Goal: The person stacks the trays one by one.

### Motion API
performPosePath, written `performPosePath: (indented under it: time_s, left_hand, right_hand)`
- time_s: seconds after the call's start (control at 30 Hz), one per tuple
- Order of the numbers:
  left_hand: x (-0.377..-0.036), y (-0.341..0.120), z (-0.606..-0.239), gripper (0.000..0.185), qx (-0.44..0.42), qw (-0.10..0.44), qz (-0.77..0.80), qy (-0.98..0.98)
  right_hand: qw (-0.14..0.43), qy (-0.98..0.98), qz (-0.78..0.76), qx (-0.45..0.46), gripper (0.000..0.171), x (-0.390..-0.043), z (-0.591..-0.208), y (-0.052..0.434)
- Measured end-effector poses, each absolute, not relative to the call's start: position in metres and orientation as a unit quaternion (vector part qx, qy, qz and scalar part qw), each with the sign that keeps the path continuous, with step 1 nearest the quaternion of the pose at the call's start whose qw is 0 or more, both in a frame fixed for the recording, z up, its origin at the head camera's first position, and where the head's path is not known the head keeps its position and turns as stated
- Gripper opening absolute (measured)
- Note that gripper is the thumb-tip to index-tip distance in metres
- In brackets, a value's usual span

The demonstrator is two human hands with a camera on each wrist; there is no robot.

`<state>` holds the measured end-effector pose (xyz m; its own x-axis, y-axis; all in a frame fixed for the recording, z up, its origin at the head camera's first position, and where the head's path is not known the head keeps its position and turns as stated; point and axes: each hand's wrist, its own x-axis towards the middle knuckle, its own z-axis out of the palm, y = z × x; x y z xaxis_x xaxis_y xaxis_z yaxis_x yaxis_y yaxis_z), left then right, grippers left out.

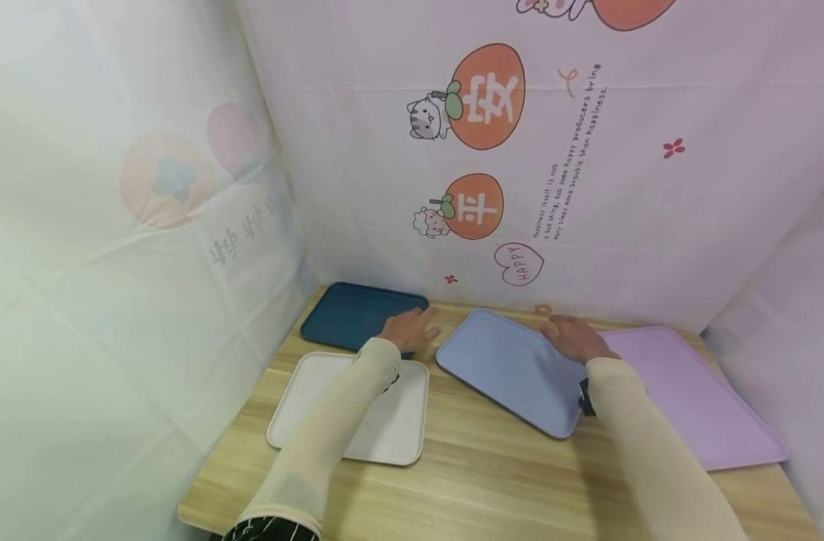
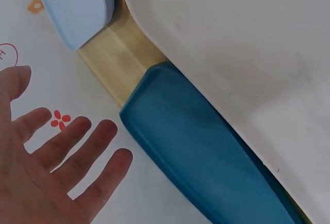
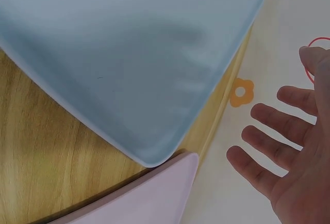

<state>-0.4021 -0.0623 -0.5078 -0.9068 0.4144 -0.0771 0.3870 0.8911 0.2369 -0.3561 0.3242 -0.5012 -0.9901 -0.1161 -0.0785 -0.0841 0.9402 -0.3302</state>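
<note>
Four flat trays lie on a wooden table (image 1: 493,481). My left hand (image 1: 409,329) hovers open over the right end of the dark teal tray (image 1: 351,315), its fingers (image 2: 77,146) spread and holding nothing. The white tray (image 1: 385,421) lies under my left forearm. My right hand (image 1: 574,338) is open over the far corner of the light blue tray (image 1: 513,368), where it meets the lilac tray (image 1: 696,398). Its fingers (image 3: 278,131) are straight and apart, gripping nothing. The light blue tray (image 3: 129,53) sits slightly over the lilac tray's corner (image 3: 154,198).
Printed cloth walls (image 1: 588,188) close the table in at the back, left and right. Bare wood (image 2: 118,53) shows between the trays and along the front edge (image 1: 452,511).
</note>
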Motion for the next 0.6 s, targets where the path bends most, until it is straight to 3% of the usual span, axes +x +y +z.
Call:
performPosePath:
  time_s: [0.6]
  left_hand:
    - [-0.391, -0.059, -0.517, 0.058, 0.210, 0.082, 0.128, 0.966]
  right_hand:
    - [0.041, 0.984, -0.156, -0.073, 0.064, -0.351, -0.503, 0.315]
